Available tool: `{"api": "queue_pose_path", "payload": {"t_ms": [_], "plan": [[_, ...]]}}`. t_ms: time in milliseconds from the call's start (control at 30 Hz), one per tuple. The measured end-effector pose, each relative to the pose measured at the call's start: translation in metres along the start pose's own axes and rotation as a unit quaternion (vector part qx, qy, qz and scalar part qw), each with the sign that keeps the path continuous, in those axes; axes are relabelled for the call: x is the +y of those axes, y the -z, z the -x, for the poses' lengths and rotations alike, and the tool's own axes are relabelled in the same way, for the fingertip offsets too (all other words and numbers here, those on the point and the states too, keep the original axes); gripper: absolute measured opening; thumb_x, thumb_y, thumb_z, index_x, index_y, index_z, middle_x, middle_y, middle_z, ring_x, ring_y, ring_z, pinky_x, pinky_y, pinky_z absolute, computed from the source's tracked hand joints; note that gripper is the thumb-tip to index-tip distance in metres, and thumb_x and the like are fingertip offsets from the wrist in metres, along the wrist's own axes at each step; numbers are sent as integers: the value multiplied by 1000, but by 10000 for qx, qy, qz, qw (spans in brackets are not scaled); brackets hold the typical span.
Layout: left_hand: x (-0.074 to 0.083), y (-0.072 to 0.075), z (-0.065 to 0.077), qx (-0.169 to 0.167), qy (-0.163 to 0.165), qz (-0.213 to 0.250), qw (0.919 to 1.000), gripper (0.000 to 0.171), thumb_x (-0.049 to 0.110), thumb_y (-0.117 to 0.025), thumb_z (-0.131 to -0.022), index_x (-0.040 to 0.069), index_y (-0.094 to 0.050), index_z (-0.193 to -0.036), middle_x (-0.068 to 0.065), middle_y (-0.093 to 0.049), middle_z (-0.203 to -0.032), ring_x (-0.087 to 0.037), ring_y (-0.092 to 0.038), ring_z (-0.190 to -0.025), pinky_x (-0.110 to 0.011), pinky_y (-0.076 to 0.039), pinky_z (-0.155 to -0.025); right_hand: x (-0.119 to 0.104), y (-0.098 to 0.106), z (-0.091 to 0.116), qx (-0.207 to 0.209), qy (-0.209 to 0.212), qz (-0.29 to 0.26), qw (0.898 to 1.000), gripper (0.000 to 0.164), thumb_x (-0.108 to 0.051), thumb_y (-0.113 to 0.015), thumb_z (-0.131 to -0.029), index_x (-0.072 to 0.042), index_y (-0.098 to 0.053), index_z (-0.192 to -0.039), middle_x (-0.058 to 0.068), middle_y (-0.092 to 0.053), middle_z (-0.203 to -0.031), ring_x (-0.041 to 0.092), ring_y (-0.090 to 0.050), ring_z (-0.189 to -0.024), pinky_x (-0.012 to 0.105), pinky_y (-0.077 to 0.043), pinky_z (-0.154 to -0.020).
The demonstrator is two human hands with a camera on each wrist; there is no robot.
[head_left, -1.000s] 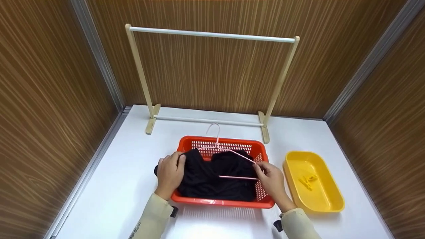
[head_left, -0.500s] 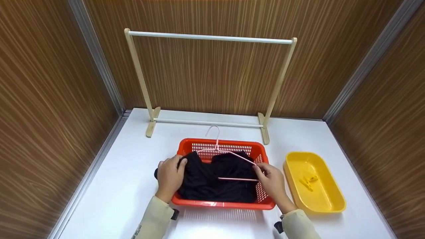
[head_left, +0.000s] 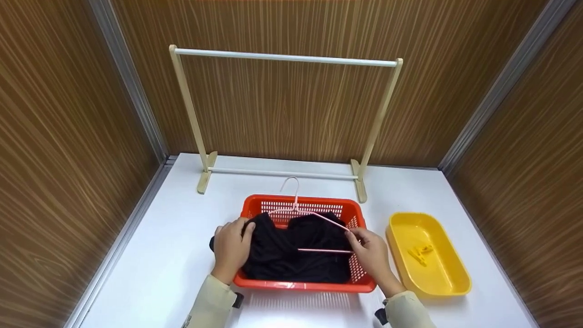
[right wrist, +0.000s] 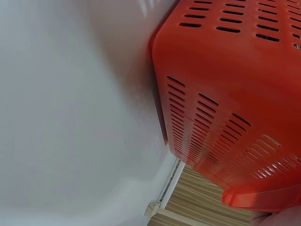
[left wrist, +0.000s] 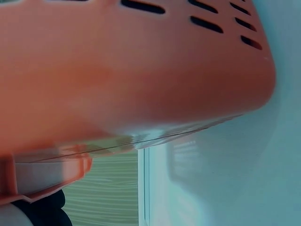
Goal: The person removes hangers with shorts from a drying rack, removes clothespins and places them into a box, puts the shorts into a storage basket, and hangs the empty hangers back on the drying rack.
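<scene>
A black garment (head_left: 273, 255) lies bunched over the red basket (head_left: 296, 286); its exact kind is unclear. At the basket's left side my left hand (head_left: 231, 248) grips the cloth, thumb on top, and some fabric sticks out beyond the fingers. A pink clothes hanger (head_left: 324, 218) stands tilted over the basket with its hook pointing to the back. My right hand (head_left: 371, 253) pinches the hanger's right end between thumb and fingers. The hanger's left part and part of its lower bar are hidden by the cloth. Both wrist views mostly show the basket's outer walls (right wrist: 225, 84).
Behind the basket stands a drying rack with a white top rail (head_left: 284, 57) and wooden feet. To the right, a yellow tray (head_left: 448, 278) holds yellow clothes pegs (head_left: 419, 254). Wood-patterned walls (head_left: 291, 114) enclose the white table (head_left: 150, 255) at the back and sides.
The head view has tilted a little, so everything sits slightly lower in it. Both hands keep their hold, and garment and hanger stay in place relative to the basket.
</scene>
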State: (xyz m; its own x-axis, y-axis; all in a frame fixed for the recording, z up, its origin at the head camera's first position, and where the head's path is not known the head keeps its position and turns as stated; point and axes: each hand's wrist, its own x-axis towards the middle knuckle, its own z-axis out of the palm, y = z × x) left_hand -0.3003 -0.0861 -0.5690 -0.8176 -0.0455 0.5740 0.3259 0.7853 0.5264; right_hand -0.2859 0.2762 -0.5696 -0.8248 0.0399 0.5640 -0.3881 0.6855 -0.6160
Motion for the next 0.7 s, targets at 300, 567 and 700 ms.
{"api": "queue_pose_path", "payload": {"t_ms": [300, 567, 700], "plan": [[1, -1, -4, 148, -9, 52, 9999, 20, 29, -64, -103, 10, -71, -100, -6, -75, -89, -28, -67, -80, -42, -41, -76, 1, 2, -10, -167, -59, -112, 9998, 5, -15, -76, -95, -13, -79, -92, -6, -72, -81, 7, -59, -70, 27, -49, -68], [1, -4, 2, 162, -56, 58, 9998, 19, 29, -65, -103, 11, -71, -100, -5, -75, -89, -26, -67, -80, -40, -40, -75, 6, 2, -9, -289, -144, -184, 9993, 6, -16, -75, -95, -13, -79, -92, -8, -69, -77, 8, -57, -69, 27, -47, -68], [3, -5, 3, 227, -61, 49, 9997, 17, 28, -66, -102, 11, -70, -99, -4, -74, -87, -26, -66, -78, -41, -41, -75, 8, 3, -6, -254, -88, -108, 9996, 7, -18, -75, -96, -14, -79, -91, -9, -70, -78, 6, -58, -70, 26, -47, -68]]}}
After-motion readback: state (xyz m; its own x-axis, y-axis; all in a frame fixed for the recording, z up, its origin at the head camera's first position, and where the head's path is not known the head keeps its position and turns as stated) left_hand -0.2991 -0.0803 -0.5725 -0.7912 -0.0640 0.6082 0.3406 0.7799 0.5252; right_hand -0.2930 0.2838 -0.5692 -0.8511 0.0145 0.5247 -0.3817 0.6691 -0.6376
